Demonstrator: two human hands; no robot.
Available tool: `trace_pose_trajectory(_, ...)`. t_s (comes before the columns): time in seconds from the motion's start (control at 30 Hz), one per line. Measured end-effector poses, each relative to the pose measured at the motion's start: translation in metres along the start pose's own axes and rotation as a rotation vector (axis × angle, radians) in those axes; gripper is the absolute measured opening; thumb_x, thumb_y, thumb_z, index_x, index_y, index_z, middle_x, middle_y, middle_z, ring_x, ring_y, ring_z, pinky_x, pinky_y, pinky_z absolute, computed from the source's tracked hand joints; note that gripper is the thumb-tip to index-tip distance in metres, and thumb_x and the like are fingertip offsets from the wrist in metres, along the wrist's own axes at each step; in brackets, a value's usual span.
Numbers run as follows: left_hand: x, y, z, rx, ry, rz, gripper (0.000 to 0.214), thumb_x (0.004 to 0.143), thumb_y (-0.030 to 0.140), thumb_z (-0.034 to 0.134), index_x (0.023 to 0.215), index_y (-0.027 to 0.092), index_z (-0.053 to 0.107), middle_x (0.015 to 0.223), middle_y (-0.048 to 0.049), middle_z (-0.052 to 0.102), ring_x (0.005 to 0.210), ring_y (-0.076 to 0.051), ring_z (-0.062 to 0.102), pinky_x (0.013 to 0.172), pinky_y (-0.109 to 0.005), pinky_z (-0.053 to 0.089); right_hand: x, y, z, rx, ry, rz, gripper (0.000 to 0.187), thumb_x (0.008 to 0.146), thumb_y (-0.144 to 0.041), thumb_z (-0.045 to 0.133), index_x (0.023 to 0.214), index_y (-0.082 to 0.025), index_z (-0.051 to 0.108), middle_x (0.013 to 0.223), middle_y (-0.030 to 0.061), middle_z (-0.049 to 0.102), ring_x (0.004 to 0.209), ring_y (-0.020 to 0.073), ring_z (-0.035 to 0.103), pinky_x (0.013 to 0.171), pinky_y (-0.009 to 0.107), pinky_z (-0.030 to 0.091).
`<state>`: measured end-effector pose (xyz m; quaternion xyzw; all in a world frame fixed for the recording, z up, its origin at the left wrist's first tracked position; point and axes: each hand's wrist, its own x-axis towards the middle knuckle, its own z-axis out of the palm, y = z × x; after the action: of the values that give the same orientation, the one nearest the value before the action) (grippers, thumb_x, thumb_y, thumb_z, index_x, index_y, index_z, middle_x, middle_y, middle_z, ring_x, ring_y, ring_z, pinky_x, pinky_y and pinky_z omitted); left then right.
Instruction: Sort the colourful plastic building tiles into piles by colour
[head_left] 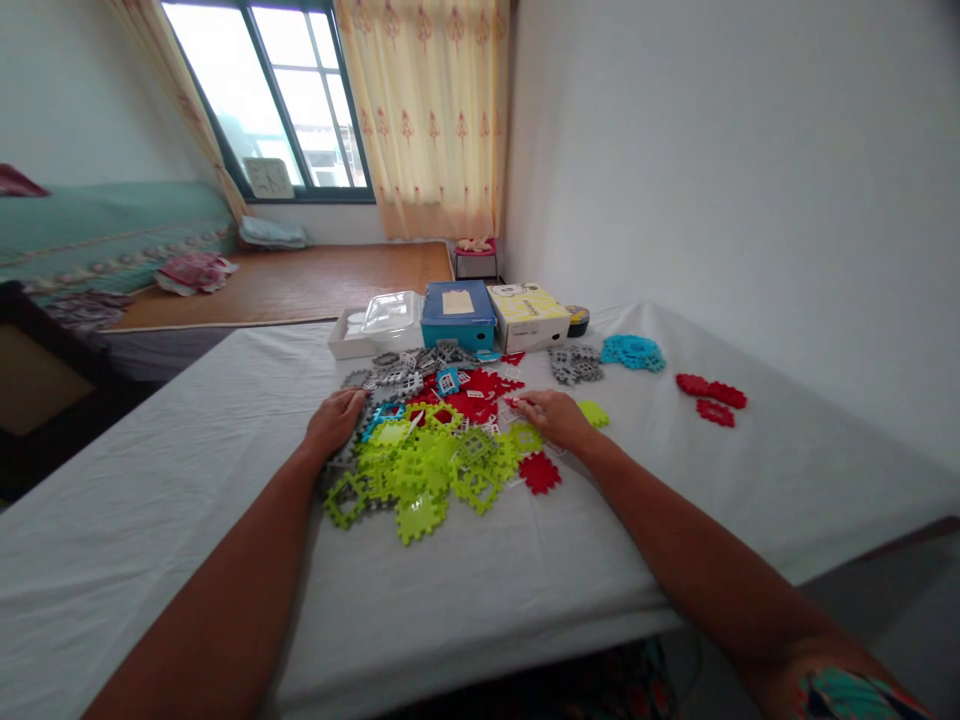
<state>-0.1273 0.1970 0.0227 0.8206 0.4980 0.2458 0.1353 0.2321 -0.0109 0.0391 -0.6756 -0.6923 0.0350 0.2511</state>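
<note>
A heap of flat interlocking plastic tiles (pixel 427 440) lies on the white table (pixel 150 520): lime-green ones at the front, red in the middle, grey and a few blue behind. My left hand (pixel 335 420) rests on the grey tiles at the heap's left edge, fingers curled down. At the heap's right side my right hand (pixel 550 414) has its fingers pinched near a small white piece on the red tiles; what they hold is too small to make out. A single red tile (pixel 539 472) lies just in front of that hand.
Sorted little piles sit to the right: grey (pixel 574 364), blue (pixel 634 352), red (pixel 711 396). A clear container (pixel 390 318), a blue box (pixel 458 313) and a yellow-white box (pixel 527 314) line the table's far edge. Wall on the right, bed and window behind.
</note>
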Motion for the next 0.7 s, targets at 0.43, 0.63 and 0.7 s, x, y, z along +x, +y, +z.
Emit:
trace_pose_trajectory(0.43, 0.004, -0.005, 0.0, 0.03, -0.022, 0.011, 0.064, 0.085, 0.052, 0.025, 0.114, 0.013, 0.067, 0.126, -0.0096, 0.063, 0.122, -0.024, 0.052, 0.108, -0.033, 0.036, -0.009, 0.134, -0.05, 0.466, 0.739, 0.586, 0.033, 0.078, -0.038, 0.058, 0.101, -0.015, 0.064, 0.073, 0.0061, 0.07, 0.065, 0.0188, 0.066, 0.06, 0.03, 0.054)
trace_pose_trajectory(0.63, 0.006, -0.008, 0.001, 0.011, -0.013, 0.018, 0.061, 0.086, 0.051, 0.026, 0.112, 0.015, 0.068, 0.125, -0.0095, 0.063, 0.121, -0.024, 0.053, 0.108, -0.035, 0.036, -0.024, 0.154, -0.068, 0.558, 0.792, 0.642, 0.022, 0.07, -0.03, 0.062, 0.086, -0.015, 0.065, 0.069, 0.0024, 0.066, 0.055, 0.0135, 0.061, 0.055, 0.026, 0.053)
trace_pose_trajectory(0.7, 0.006, -0.009, 0.002, 0.014, -0.015, 0.014, 0.06, 0.086, 0.05, 0.026, 0.111, 0.015, 0.068, 0.126, -0.0095, 0.063, 0.121, -0.024, 0.053, 0.108, -0.034, 0.037, -0.044, 0.173, -0.087, 0.487, 0.864, 0.677, 0.023, 0.067, -0.031, 0.065, 0.082, -0.015, 0.065, 0.065, 0.0012, 0.064, 0.052, 0.0127, 0.059, 0.054, 0.026, 0.053)
